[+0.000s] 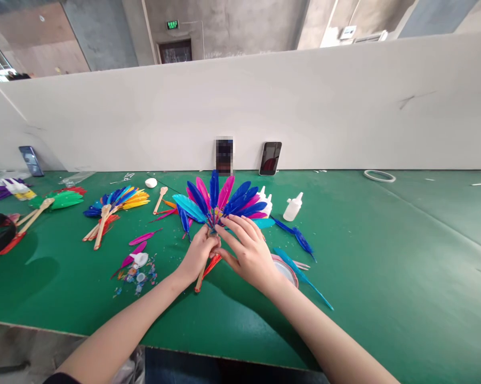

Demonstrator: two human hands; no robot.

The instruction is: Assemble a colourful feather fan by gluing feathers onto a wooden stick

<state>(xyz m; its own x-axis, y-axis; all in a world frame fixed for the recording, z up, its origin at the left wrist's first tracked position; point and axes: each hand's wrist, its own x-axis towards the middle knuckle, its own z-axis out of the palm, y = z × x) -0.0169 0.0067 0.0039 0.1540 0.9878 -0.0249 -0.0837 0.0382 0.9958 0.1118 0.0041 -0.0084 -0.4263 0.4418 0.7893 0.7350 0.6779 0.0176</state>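
A feather fan (214, 191) with blue, pink and turquoise feathers stands upright in front of me. My left hand (200, 250) is closed round its wooden handle (199, 282), whose lower end sticks out below the fist. Red strands (213, 265) hang beside that handle. My right hand (246, 250) lies against the base of the feathers, fingers stretched out and thumb apart; its fingertips touch the fan near the left hand. Partly behind my right wrist is a round pink-rimmed lid (290, 271), with a loose turquoise feather (304, 277) beside it.
Finished-looking feather fans (118, 205) lie on the green table (384, 277) to the left, near loose pink feathers (138, 249) and scattered sequins (140, 277). A white squeeze bottle (293, 207), a blue feather (302, 242) and a white ring (379, 176) are farther right. Phones (270, 158) lean on the partition (324, 106).
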